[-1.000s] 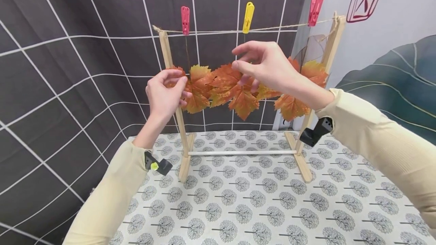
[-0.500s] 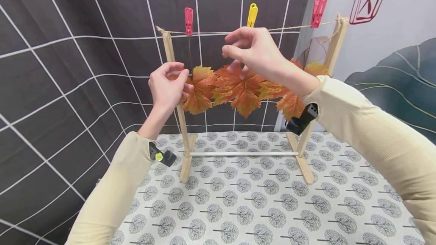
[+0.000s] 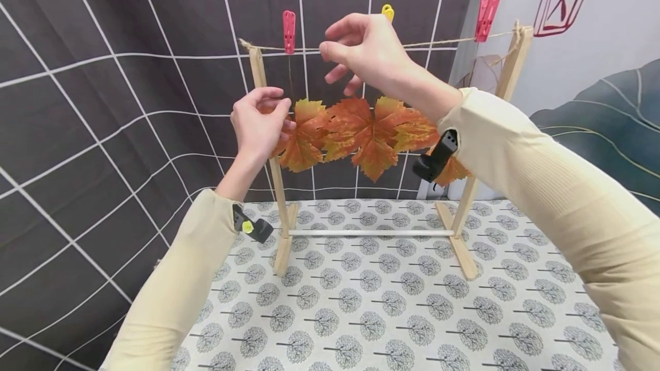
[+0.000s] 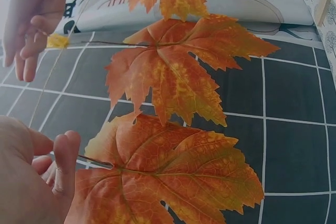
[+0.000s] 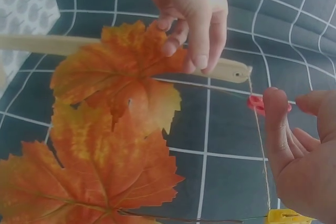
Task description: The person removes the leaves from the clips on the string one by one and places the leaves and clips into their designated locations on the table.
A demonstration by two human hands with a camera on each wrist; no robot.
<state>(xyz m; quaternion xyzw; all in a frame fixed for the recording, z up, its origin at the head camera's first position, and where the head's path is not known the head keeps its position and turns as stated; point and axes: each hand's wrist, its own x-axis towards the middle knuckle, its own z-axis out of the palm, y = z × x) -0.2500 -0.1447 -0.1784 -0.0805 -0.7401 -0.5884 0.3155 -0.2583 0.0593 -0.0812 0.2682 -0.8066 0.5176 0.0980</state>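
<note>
Below the rough twine (image 3: 438, 43), orange leaves (image 3: 373, 139) hang by thin dark stems (image 4: 131, 44) from plastic clothespins (image 3: 289, 32); lobes (image 4: 236, 45) jagged, yellow-mottled, veined; wooden posts (image 3: 280, 199) pale; your left hand (image 3: 259, 125), loosely curved, sits beside the leftmost leaf (image 3: 304, 139); your right hand (image 3: 373, 50), likewise slack, hovers near the twine.

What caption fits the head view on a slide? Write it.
Left hand and right hand near orange maple leaves hanging below twine with pink clothespins and a yellow clothespin.
</note>
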